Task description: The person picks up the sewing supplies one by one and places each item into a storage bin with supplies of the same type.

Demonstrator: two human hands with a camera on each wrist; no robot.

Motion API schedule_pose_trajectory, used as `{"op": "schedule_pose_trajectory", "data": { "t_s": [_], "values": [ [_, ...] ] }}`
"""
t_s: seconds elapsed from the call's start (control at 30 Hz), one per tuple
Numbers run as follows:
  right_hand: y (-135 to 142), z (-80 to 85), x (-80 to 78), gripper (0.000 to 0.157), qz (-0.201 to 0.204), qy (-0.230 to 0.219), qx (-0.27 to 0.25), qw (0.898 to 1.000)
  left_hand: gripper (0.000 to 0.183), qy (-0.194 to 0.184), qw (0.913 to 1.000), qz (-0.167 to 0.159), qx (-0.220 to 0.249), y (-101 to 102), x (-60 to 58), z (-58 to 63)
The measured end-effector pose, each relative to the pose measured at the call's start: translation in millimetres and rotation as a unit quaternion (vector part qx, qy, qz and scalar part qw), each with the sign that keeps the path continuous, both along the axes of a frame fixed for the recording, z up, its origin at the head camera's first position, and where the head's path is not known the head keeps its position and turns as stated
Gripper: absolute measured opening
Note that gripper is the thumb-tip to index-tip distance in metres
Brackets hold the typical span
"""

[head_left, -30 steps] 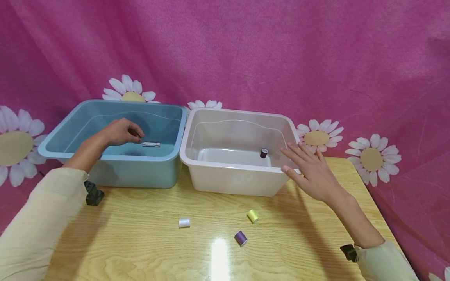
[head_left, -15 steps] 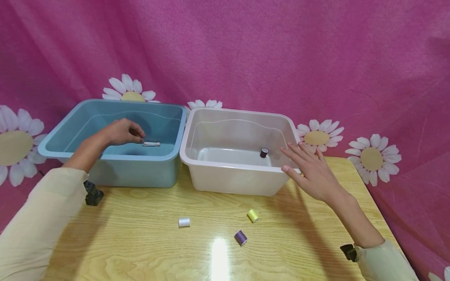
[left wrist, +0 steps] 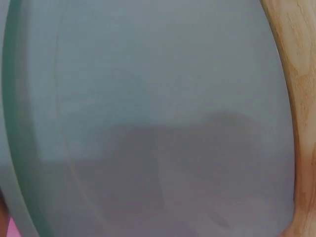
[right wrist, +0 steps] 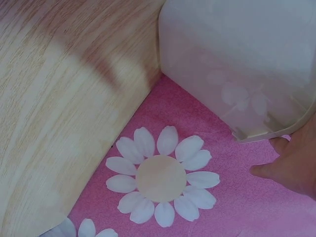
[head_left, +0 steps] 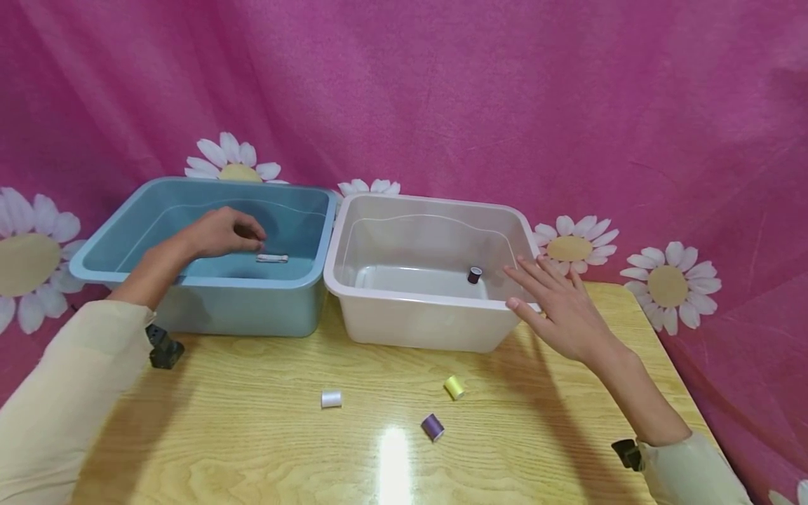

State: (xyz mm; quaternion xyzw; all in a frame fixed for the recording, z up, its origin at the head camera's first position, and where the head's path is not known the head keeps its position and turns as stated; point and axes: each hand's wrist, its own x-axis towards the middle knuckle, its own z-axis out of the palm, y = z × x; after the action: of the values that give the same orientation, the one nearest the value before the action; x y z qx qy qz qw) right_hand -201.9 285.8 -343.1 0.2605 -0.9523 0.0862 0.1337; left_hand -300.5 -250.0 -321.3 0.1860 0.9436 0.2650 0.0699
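My left hand (head_left: 229, 232) hangs over the blue tub (head_left: 217, 283), fingers loosely curled, with nothing visible in its grasp. A small white oblong piece (head_left: 272, 258) lies inside that tub, just right of and below the fingertips; its kind is too small to tell. My right hand (head_left: 564, 311) lies with fingers spread and straight at the right rim of the off-white tub (head_left: 423, 324). In that tub a dark thread spool (head_left: 475, 275) stands near the right end. The left wrist view shows mostly the blue tub's outer wall (left wrist: 163, 89).
On the wooden table (head_left: 252, 435) before the tubs lie a white thread spool (head_left: 331, 399), a yellow thread spool (head_left: 454, 388) and a purple thread spool (head_left: 432, 427). A pink flowered cloth (head_left: 442, 98) hangs close behind. The table's right edge runs beyond my right arm.
My left hand has shifted slightly up and to the right, away from the white oblong piece, which stays in the blue tub. The right hand and the spools have not moved.
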Motion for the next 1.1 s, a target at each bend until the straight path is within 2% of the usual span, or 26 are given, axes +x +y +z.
{"op": "schedule_pose_trajectory", "data": {
  "t_s": [0.3,0.53,0.87,1.1],
  "values": [
    [0,2.9,0.8,0.053,0.0,-0.001,-0.002,1.0,0.028,0.015,0.9998,-0.007,0.009,7,7.8,7.8],
    [0,2.3,1.3,0.054,-0.002,-0.004,0.0,1.0,0.036,0.038,0.9989,-0.013,0.023,11,19.9,13.0],
    [-1,4.9,2.2,0.054,-0.004,-0.015,-0.001,1.0,0.043,0.073,0.9951,0.007,0.066,6,43.4,17.4],
    [-1,3.2,1.6,0.054,-0.003,-0.007,0.001,1.0,0.041,0.117,0.9877,-0.002,0.104,4,65.5,22.4]
  ]
}}
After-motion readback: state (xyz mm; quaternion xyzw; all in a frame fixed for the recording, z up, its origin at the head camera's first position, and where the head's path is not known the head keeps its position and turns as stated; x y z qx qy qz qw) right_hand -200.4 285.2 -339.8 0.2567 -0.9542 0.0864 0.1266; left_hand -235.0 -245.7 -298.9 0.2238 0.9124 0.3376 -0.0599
